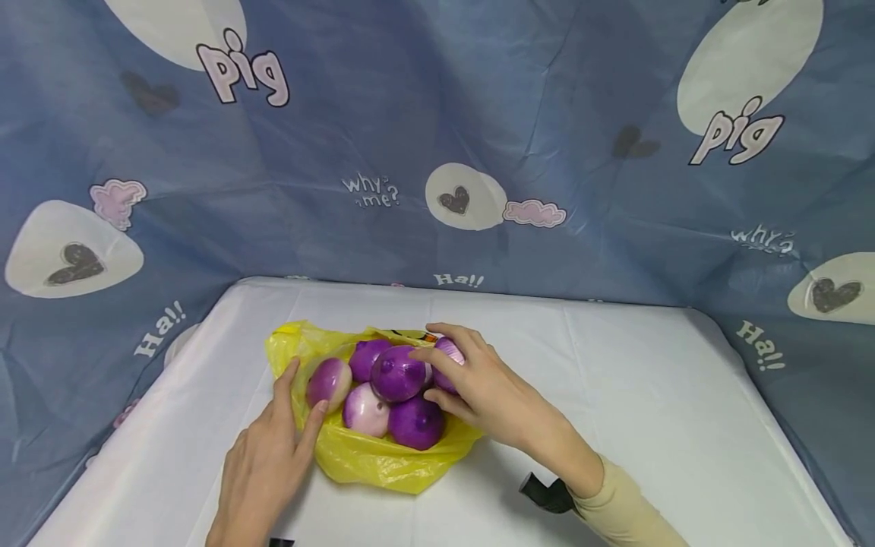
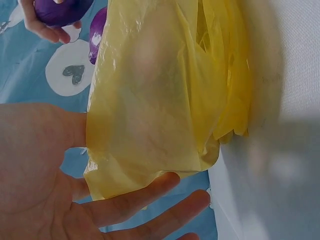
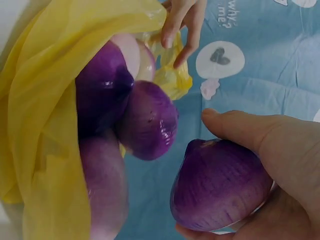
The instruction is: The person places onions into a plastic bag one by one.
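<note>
A yellow plastic bag (image 1: 383,460) lies on the table, its mouth spread around several purple-and-white onions (image 1: 418,422). My right hand (image 1: 495,387) reaches over the bag's right side and grips a purple onion (image 3: 222,185) between thumb and fingers. Close to those fingertips, another onion (image 1: 399,374) sits on top of the pile. At the bag's left rim is my left hand (image 1: 263,456), its fingers long and spread. Its thumb and index finger reach over the rim beside a pinkish onion (image 1: 330,384), while other fingers (image 2: 150,195) lie along the outside of the plastic.
A white cloth (image 1: 649,425) covers the table. Behind it hangs a blue printed curtain (image 1: 328,137), which also runs down both sides. A black strap (image 1: 547,494) sits at my right wrist.
</note>
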The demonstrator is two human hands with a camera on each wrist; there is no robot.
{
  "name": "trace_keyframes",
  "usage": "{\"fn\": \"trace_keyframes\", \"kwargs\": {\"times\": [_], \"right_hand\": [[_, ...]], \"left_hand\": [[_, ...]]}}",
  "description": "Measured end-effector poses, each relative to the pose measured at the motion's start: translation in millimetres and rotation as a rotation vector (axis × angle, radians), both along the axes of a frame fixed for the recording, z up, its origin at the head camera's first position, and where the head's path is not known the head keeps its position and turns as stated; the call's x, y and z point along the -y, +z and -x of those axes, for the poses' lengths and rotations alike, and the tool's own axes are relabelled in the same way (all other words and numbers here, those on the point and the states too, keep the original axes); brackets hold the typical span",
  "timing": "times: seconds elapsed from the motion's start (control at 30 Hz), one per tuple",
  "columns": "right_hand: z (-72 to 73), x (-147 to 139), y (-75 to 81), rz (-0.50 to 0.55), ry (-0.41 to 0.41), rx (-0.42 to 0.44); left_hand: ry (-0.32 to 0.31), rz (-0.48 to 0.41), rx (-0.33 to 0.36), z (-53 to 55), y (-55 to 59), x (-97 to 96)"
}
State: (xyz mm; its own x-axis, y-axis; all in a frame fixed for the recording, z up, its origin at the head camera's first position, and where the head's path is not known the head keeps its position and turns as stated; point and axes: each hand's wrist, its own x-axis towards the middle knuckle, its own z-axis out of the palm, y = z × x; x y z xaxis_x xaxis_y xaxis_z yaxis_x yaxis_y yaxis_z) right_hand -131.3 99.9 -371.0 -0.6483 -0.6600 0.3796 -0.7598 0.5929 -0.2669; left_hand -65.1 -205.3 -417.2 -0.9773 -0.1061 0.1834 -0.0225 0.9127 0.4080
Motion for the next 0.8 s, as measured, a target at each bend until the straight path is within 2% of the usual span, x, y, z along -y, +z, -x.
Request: {"fn": "trace_keyframes", "kwargs": {"times": [0.3, 0.6, 0.67, 0.8], "right_hand": [[-3.6, 18.3, 4.4, 0.011, 0.065, -0.056], [-6.0, 43.5, 7.2, 0.025, 0.138, -0.141], [-6.0, 49.6, 7.4, 0.017, 0.156, -0.13], [-6.5, 61.0, 8.3, -0.021, 0.18, -0.052]], "left_hand": [[-0.002, -0.003, 0.005, -1.1, 1.1, -0.4], [-0.008, -0.007, -0.029, -1.8, -0.7, -0.8], [-0.009, -0.004, -0.026, -1.5, -0.7, -0.7], [-0.01, -0.001, -0.004, -1.0, 0.0, -0.7]]}}
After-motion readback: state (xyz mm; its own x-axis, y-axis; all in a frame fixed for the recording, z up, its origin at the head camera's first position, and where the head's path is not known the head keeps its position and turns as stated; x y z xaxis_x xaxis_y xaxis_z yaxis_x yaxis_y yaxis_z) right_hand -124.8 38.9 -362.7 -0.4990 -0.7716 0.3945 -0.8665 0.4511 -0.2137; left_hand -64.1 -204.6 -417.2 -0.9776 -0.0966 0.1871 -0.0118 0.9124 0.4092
